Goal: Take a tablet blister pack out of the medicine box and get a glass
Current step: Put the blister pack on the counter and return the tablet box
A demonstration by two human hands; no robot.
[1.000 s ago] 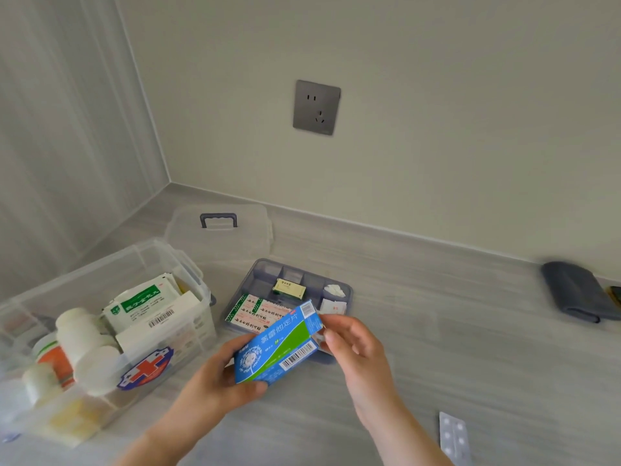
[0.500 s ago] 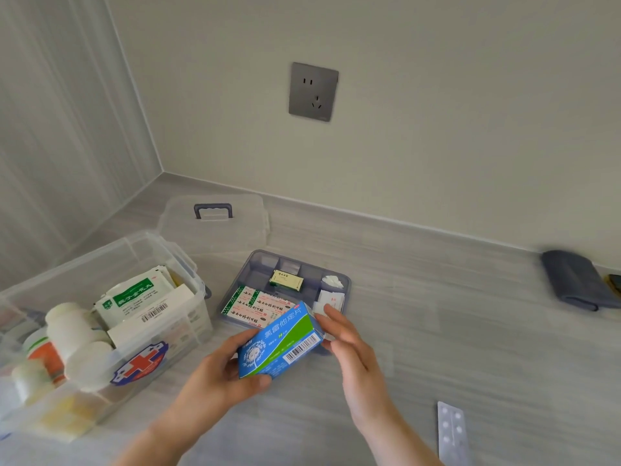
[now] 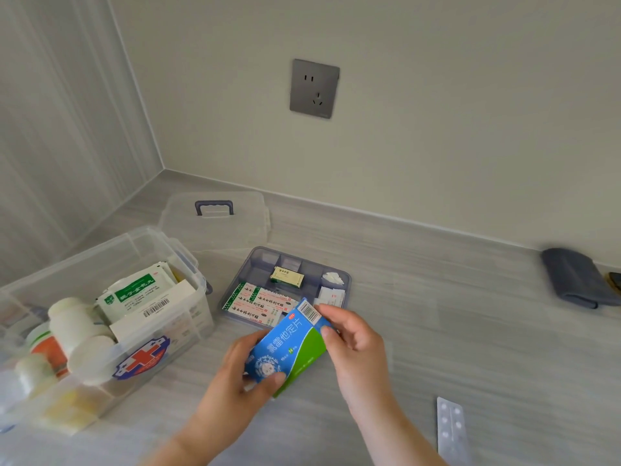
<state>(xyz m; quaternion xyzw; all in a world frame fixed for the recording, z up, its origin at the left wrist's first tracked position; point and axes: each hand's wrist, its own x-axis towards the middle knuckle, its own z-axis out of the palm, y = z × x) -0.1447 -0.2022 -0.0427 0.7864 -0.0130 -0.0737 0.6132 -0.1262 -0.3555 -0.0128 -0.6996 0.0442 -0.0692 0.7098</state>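
Turned since a moment ago, the blue carton (image 3: 291, 344) now shows its broad face; my left hand (image 3: 235, 388) grips its bottom, right hand (image 3: 356, 344) pinches its top. I see the blister pack (image 3: 452, 428) lying near the surface's front edge.

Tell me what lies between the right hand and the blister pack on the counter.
Nothing visible does. The blister pack lies flat on bare counter to the right of the right hand. That hand is busy, though: with the left hand it grips the blue and green medicine box.
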